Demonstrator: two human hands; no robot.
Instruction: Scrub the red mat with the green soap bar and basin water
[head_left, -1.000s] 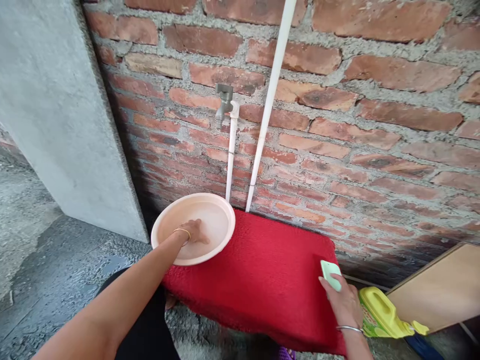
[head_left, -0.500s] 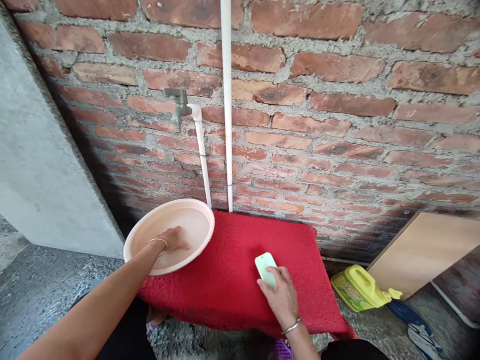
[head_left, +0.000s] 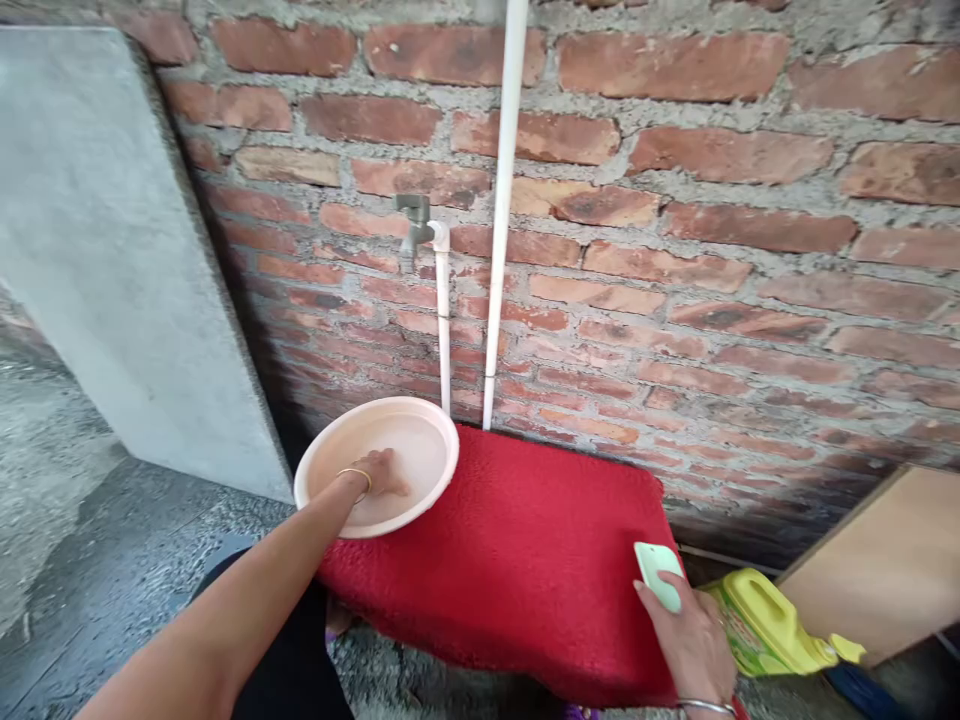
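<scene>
A pale pink basin of cloudy water stands at the left end of a bench-like surface covered by a red, fuzzy cloth. My left hand dips into the water with its fingers apart, partly blurred by the water; I see nothing held in it. Toward the cloth's right edge, my right hand grips a pale green scrubbing brush. Only its flat, rounded back with a small hole shows; its underside is hidden against or just above the cloth.
Behind the cloth rises a brick wall with a tap and white pipes. A grey slab leans at left. A yellow jug and a tan board stand at right.
My right hand has moved the pale green scrubbing brush rightward across the cloth, from near its middle to its right edge. My left hand stays in the basin. The view has shifted left.
</scene>
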